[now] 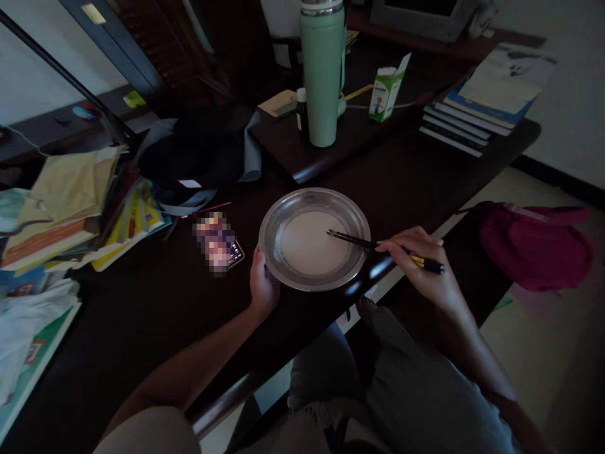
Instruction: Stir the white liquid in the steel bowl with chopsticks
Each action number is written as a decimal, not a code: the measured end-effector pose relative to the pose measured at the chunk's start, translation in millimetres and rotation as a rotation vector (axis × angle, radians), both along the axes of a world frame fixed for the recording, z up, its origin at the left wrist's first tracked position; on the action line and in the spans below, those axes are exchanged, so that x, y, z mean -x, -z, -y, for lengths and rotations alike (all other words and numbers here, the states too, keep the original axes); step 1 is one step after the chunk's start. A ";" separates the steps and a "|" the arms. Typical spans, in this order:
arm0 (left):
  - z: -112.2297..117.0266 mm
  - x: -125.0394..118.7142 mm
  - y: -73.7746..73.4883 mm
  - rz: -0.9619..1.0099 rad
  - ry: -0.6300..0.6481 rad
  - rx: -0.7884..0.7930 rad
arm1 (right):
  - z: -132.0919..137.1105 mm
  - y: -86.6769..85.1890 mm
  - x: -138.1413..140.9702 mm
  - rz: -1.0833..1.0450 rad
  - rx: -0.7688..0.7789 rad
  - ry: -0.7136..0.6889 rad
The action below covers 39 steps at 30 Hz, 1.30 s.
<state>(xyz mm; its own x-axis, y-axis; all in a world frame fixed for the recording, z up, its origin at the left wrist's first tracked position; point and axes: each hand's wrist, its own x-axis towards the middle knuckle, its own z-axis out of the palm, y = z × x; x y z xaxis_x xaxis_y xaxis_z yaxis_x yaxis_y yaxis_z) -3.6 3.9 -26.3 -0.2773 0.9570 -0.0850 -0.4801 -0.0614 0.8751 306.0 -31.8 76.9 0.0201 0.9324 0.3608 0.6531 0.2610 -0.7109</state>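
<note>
In the head view the room is dim, and the screen of the phone (218, 243) lying on the dark wooden worktop (142, 302) is blurred. The writing on the small green and white carton (387, 89) is too small to read. The round shallow metal bowl of white liquid (314, 238) is sitting near the worktop's front edge, between both hands. The left hand (263, 285) is gripping its near-left rim. The right hand (418, 255) is closing around black chopsticks (363, 241), whose tips are reaching over the liquid.
</note>
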 end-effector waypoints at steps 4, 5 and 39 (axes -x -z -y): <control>-0.8 -1.5 0.3 -0.015 0.000 0.003 | 8.2 -11.6 -11.6 -0.059 0.084 -0.098; -1.0 -2.1 0.3 -0.021 -0.002 0.001 | 8.9 -13.1 -12.0 -0.070 0.103 -0.128; -0.6 0.7 -2.5 0.008 -0.001 -0.011 | 12.3 -18.9 -5.1 -0.059 0.061 -0.147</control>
